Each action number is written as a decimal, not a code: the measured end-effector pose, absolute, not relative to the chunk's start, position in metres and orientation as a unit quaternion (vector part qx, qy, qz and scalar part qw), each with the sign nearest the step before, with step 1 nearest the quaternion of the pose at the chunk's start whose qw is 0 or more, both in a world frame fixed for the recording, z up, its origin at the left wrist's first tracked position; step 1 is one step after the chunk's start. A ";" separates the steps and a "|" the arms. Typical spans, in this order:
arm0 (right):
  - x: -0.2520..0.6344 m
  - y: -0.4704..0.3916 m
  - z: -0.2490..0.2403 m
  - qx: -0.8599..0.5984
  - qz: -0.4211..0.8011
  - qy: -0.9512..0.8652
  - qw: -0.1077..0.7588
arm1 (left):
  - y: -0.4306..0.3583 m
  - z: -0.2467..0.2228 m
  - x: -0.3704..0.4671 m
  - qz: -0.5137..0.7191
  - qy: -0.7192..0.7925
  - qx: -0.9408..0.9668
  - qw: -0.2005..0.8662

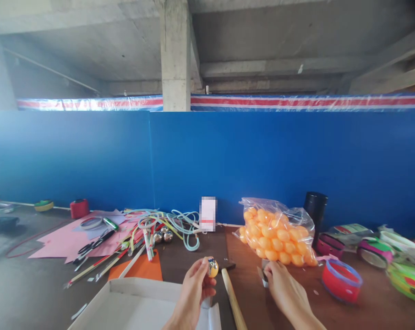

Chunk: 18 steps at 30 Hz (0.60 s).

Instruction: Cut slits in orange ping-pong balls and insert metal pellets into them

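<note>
My left hand [193, 293] is closed around a small shiny ball [213, 267], gripped between thumb and fingers above the edge of a white open box [145, 285]. The ball looks mirror-like, with an orange tint on its lower side. Between my hands lies a hammer [233, 298] with a wooden handle. On the right, low over the brown tabletop, the fingers of my right hand [286, 285] are pinched at a small flat grey-and-dark piece [263, 274]. My fingers cover part of this piece, so its kind is unclear.
Behind my right hand sits a clear bag of orange balls [278, 236] beside a black cylinder [315, 213]. Tape rolls, including a red one [341, 282], lie rightward. Leftward are scissors [95, 245], pink paper [56, 240], pale tubing [190, 224] and shiny metal balls [168, 236].
</note>
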State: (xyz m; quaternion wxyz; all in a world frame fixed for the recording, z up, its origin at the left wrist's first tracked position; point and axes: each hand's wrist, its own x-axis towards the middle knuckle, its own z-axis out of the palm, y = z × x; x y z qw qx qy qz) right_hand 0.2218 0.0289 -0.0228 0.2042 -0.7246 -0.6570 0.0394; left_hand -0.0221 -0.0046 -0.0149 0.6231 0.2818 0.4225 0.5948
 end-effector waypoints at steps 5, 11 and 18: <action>0.223 0.023 -0.022 -0.716 0.036 -0.656 0.236 | -0.007 -0.012 -0.022 0.604 0.410 0.279 0.624; 0.211 0.017 -0.014 -0.627 0.119 -0.661 0.394 | -0.007 -0.010 -0.020 0.610 0.370 0.268 0.648; 0.170 -0.001 0.002 -0.511 0.381 -0.557 0.533 | -0.011 -0.004 -0.017 0.592 0.340 0.258 0.683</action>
